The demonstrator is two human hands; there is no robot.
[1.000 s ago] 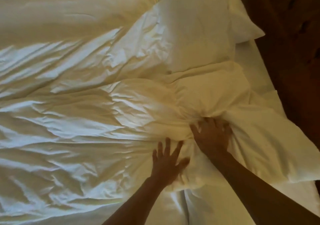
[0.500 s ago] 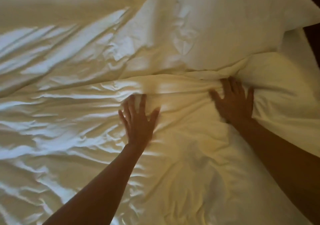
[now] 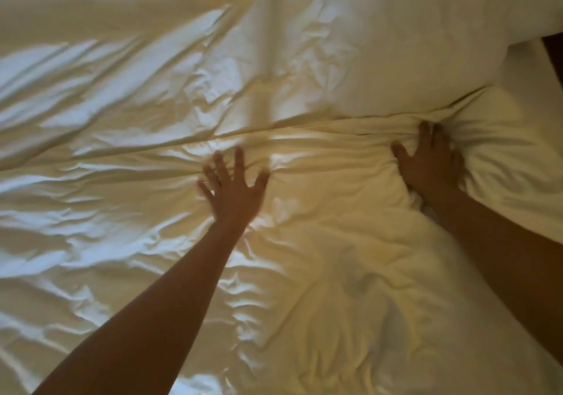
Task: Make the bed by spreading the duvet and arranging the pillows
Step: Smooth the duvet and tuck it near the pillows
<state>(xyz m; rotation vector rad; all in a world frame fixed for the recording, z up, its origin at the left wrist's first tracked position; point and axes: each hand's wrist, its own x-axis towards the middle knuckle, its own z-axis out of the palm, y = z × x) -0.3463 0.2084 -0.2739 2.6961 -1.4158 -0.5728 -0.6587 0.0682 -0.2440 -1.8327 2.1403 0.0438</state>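
L hand (image 3: 234, 190), R hand (image 3: 432, 167) flat on duvet (image 3: 320, 288)

Left hand (image 3: 233, 189) flat on wrinkled duvet (image 3: 304, 288), fingers (image 3: 239, 158) spread. Right hand (image 3: 432, 166) presses duvet's bunched edge, just below pillow (image 3: 411, 44).

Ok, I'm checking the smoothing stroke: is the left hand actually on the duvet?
Touching. The head view shows the left hand lying flat on the duvet, fingers spread, with creases fanning out from its fingertips.
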